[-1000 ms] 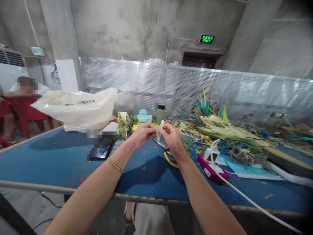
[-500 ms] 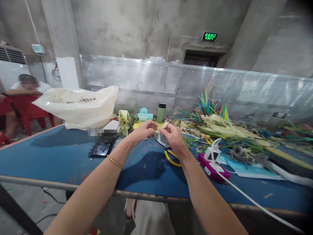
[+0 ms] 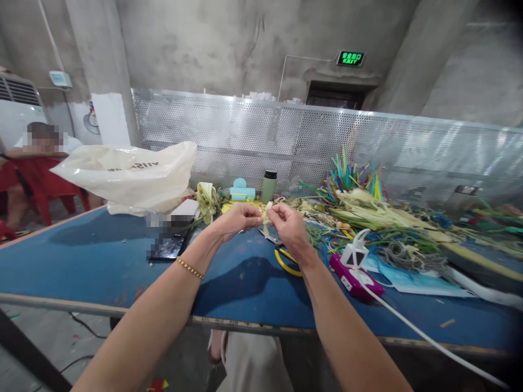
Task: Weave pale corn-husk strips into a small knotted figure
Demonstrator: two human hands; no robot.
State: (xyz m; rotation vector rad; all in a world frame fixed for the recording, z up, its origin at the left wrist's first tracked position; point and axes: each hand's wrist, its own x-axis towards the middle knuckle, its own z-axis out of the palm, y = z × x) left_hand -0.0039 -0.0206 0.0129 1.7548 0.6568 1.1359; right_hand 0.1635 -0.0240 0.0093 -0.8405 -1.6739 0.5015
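Observation:
A small pale-yellow strip of what looks like corn husk is held up between my two hands, above the blue table. My left hand pinches its left side with thumb and fingertips. From the other side my right hand grips it between thumb and forefinger, and the fingertips of both hands almost meet. Part of the strip hides behind the fingers. Just below my right hand lie scissors with yellow handles, partly covered by the wrist.
Leafy husk bundles and tangled cords spread over the right side. Nearer are a purple power strip with a white plug and a blue face mask. A green bottle, phone and white bag stand or lie behind and left.
My left fingers, looser and slightly apart before, have closed in a pinch on the pale strip. My right hand keeps its grip in nearly the same place.

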